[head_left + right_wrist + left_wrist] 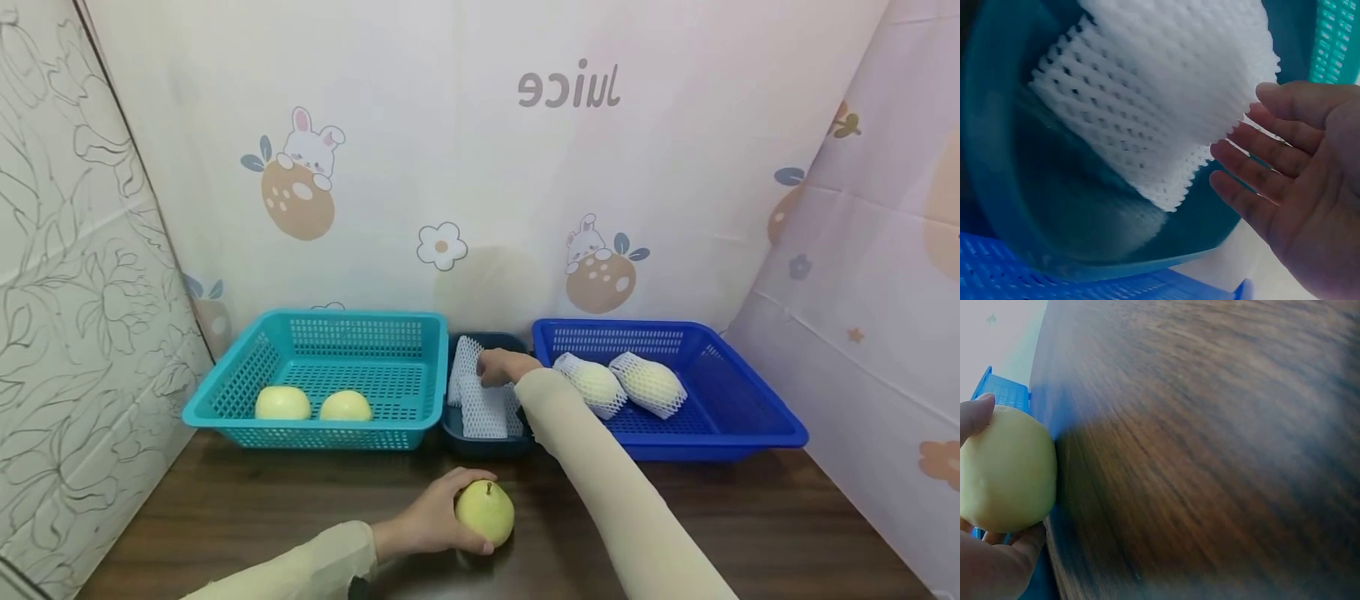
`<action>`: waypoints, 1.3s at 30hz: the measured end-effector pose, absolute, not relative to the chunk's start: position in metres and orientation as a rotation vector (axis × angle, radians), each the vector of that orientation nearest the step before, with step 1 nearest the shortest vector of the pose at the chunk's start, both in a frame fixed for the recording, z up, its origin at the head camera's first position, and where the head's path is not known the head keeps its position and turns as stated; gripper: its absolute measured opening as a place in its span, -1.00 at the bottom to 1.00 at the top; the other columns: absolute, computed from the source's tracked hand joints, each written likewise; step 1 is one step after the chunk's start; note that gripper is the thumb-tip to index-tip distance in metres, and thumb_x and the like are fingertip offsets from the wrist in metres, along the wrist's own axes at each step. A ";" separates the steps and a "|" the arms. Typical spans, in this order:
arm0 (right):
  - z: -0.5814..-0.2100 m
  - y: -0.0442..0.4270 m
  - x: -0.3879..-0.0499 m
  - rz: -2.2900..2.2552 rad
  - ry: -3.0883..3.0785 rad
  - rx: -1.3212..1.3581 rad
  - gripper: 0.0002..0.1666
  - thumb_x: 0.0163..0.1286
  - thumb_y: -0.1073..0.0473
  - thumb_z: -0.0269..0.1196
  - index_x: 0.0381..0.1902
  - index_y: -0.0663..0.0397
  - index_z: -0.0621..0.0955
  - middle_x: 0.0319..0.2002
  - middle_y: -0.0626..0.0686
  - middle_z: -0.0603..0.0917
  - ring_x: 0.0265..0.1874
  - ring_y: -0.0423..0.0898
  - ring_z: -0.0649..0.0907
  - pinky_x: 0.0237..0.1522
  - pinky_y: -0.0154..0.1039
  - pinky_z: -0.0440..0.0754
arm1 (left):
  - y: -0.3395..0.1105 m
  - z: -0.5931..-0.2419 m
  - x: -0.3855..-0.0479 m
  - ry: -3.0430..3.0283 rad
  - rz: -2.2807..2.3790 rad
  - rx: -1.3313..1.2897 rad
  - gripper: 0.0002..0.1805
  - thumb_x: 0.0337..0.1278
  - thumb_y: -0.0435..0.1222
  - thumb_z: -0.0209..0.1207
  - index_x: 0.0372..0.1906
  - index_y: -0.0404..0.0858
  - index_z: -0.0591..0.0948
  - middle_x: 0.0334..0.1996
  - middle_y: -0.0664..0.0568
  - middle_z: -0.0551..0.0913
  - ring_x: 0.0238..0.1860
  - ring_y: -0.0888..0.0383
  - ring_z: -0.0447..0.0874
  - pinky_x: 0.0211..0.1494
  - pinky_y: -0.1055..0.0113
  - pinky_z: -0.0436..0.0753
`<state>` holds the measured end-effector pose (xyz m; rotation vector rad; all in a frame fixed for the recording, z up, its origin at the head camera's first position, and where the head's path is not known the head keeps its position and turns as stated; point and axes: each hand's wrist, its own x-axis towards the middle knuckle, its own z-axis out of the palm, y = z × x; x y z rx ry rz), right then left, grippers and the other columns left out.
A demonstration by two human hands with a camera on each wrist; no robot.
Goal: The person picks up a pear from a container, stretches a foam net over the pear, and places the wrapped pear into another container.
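Observation:
My left hand (431, 517) grips a yellow-green pear (486, 512) that rests on the wooden table, stem up. In the left wrist view, thumb and fingers lie on opposite sides of the pear (1010, 469). My right hand (504, 367) reaches into a small dark teal basket (491, 448) holding white foam net sleeves (483, 408). The right wrist view shows the right hand (1297, 150) with its fingers extended and spread, their tips at the edge of a foam net sleeve (1179, 69). Whether the fingertips touch it is hard to tell.
A turquoise basket (315, 423) at left holds two bare pears (282, 403). At right, a blue basket (735, 439) holds two pears in foam nets (648, 383). Printed cloth (480, 150) hangs behind and at the sides of the brown table (247, 492).

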<state>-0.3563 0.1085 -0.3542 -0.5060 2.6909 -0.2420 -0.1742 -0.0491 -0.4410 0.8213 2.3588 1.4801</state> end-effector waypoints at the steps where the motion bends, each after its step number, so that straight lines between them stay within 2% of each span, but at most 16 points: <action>1: -0.355 0.110 -0.357 -0.251 2.687 -0.504 -0.62 0.39 0.22 0.14 0.16 0.11 0.54 0.18 0.13 0.51 0.10 0.03 0.50 0.10 -0.03 0.46 | -0.049 -0.441 -0.174 2.357 1.480 0.824 -0.18 -0.36 -0.20 0.52 0.21 -0.20 0.48 -0.07 0.14 0.50 -0.10 0.20 0.46 -0.11 0.30 0.50; 6: -0.361 0.118 -0.364 -0.269 2.704 -0.590 -0.63 0.38 0.19 0.17 0.11 0.14 0.57 0.15 0.15 0.53 0.04 0.02 0.53 0.05 -0.07 0.51 | -0.050 -0.441 -0.174 2.349 1.480 0.818 -0.18 -0.35 -0.19 0.51 0.21 -0.21 0.48 -0.06 0.14 0.50 -0.10 0.20 0.46 -0.10 0.30 0.50; 11: -0.351 0.119 -0.360 -0.279 2.723 -0.632 -0.65 0.35 0.18 0.23 0.07 0.16 0.60 0.07 0.14 0.59 -0.02 -0.01 0.57 0.02 -0.10 0.53 | -0.049 -0.443 -0.175 2.360 1.467 0.806 -0.16 -0.38 -0.18 0.51 0.22 -0.19 0.48 -0.05 0.14 0.50 -0.09 0.20 0.46 -0.09 0.29 0.50; 16: -0.341 0.124 -0.362 -0.337 2.759 -0.691 -0.81 0.32 0.19 0.27 -0.15 0.14 0.63 -0.19 0.07 0.64 -0.22 -0.06 0.58 -0.15 -0.18 0.56 | -0.049 -0.441 -0.175 2.371 1.458 0.802 -0.16 -0.38 -0.19 0.52 0.22 -0.18 0.48 -0.05 0.14 0.50 -0.08 0.19 0.46 -0.09 0.27 0.49; 20: -0.329 0.131 -0.361 -0.420 2.746 -0.731 -0.93 0.31 0.26 0.27 -0.34 0.16 0.61 -0.38 0.04 0.58 -0.36 -0.08 0.54 -0.29 -0.25 0.53 | -0.050 -0.441 -0.176 2.378 1.443 0.792 -0.16 -0.38 -0.18 0.52 0.22 -0.16 0.48 -0.04 0.15 0.49 -0.08 0.19 0.46 -0.09 0.27 0.49; 29: -0.293 0.146 -0.352 -0.456 2.767 -0.799 -0.91 0.28 0.30 0.28 -0.39 0.16 0.56 -0.39 0.04 0.54 -0.35 -0.06 0.50 -0.28 -0.24 0.49 | -0.047 -0.442 -0.174 2.380 1.452 0.790 -0.17 -0.38 -0.19 0.53 0.21 -0.16 0.49 -0.06 0.16 0.49 -0.09 0.20 0.45 -0.10 0.29 0.49; 35: -0.268 0.153 -0.340 -0.519 2.821 -1.046 -0.91 0.25 0.35 0.29 -0.41 0.20 0.55 -0.45 0.03 0.53 -0.41 -0.07 0.47 -0.32 -0.24 0.46 | -0.049 -0.442 -0.173 2.386 1.446 0.787 -0.17 -0.38 -0.17 0.52 0.21 -0.16 0.49 -0.06 0.16 0.49 -0.08 0.20 0.45 -0.08 0.28 0.49; 39: -0.254 0.161 -0.327 -0.572 2.850 -1.144 -0.90 0.25 0.32 0.31 -0.42 0.17 0.57 -0.49 0.00 0.53 -0.46 -0.10 0.47 -0.35 -0.23 0.45 | -0.049 -0.443 -0.174 2.395 1.433 0.802 -0.16 -0.38 -0.15 0.52 0.22 -0.16 0.48 -0.05 0.16 0.49 -0.08 0.20 0.45 -0.08 0.28 0.49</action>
